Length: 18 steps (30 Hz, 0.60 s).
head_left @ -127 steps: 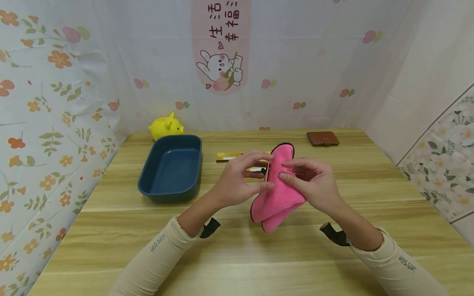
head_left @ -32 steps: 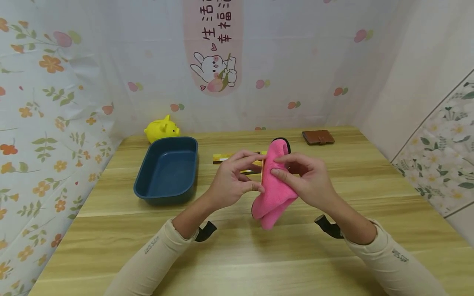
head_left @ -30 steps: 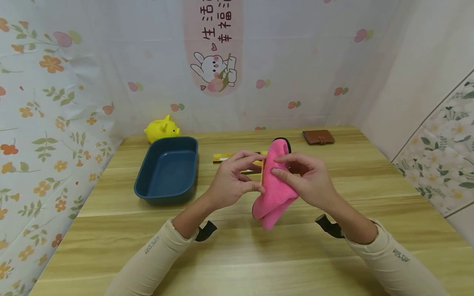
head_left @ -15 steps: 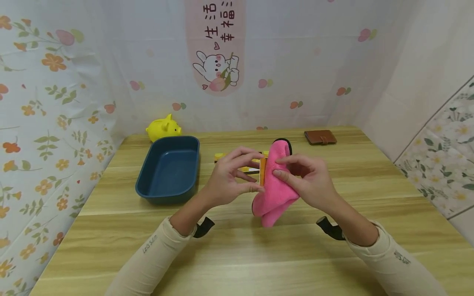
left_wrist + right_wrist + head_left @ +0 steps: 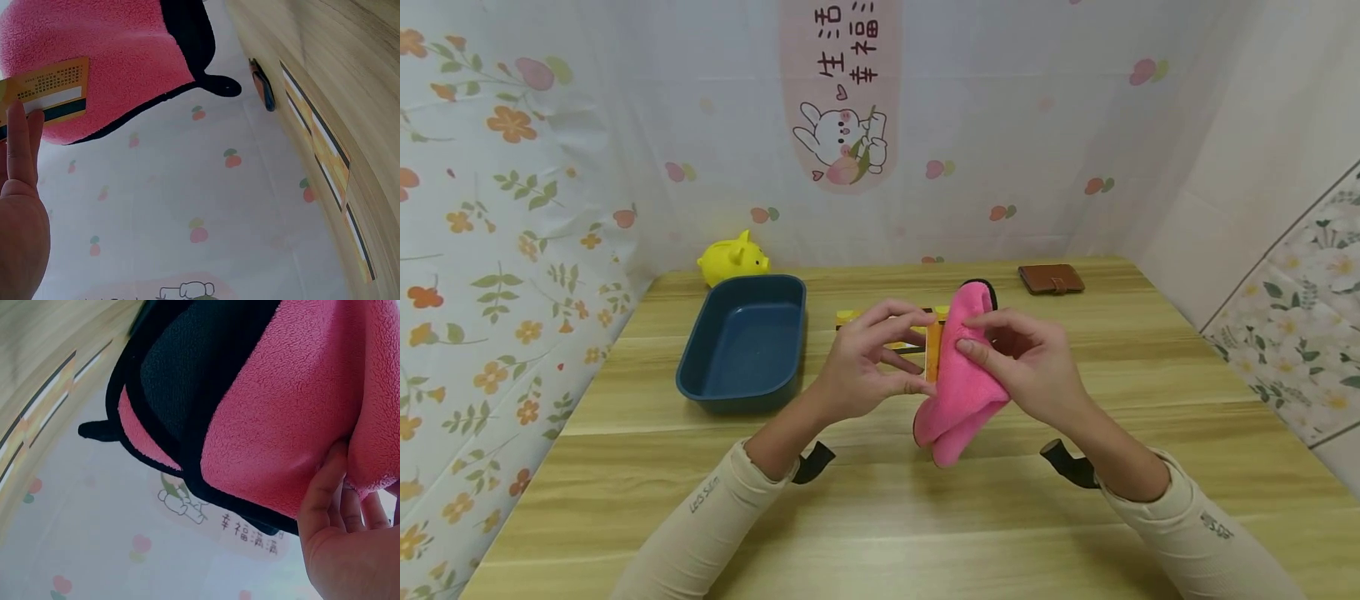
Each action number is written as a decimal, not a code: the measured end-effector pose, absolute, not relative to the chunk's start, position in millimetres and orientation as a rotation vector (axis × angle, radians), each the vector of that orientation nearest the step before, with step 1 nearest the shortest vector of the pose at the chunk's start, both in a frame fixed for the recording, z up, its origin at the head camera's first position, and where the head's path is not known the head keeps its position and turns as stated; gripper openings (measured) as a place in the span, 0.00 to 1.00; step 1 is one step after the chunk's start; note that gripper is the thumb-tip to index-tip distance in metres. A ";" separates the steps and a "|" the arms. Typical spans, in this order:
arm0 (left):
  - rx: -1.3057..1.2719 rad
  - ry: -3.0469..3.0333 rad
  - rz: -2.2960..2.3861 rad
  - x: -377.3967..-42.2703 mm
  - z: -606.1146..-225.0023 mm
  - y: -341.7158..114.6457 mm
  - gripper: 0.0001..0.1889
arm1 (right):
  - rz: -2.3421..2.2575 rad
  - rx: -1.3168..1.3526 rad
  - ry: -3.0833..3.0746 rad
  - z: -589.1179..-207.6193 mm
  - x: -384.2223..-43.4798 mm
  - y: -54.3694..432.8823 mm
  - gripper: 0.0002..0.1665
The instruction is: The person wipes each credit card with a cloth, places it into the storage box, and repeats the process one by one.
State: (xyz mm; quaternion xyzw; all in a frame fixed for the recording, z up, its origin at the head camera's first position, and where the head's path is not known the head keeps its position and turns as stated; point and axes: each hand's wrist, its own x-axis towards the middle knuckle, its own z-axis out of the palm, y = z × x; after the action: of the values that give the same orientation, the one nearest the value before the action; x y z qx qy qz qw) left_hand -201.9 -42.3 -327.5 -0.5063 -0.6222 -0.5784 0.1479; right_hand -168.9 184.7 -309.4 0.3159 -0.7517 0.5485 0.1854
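My left hand holds an orange card upright by its edges between thumb and fingers. In the left wrist view the card shows small print, a white strip and a dark stripe. Right beside it hangs a folded pink fleecy cloth with black edging, lifted above the table. My right hand pinches this cloth between thumb and fingers. Seen from the right wrist, the cloth has a dark grey reverse side and a black loop; the fingers press into a fold.
Several yellow cards lie on the wooden table behind my hands. At the left stands a dark blue basin, with a yellow piggy bank behind it. A brown wallet lies at the back right.
The card was seen nearly edge-on before; now it is turned so more of its orange face shows. My right hand keeps its pinch on the cloth, which has moved only slightly.
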 end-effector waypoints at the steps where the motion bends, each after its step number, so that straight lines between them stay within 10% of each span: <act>1: -1.461 -1.781 -1.654 -201.8 -327.4 -42.4 0.34 | 1.544 0.885 -2.117 -309.6 -169.4 185.0 0.12; 18: -1.490 -1.648 -1.709 -201.2 -323.5 -46.2 0.31 | 1.632 0.800 -2.113 -311.7 -174.1 190.8 0.12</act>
State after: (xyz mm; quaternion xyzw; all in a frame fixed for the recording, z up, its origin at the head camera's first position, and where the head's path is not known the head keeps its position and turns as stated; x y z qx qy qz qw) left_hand -201.2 -46.2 -323.5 -0.5241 -0.5794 -0.6010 0.1686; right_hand -174.1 190.8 -311.7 0.2824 -0.7462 0.5765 0.1763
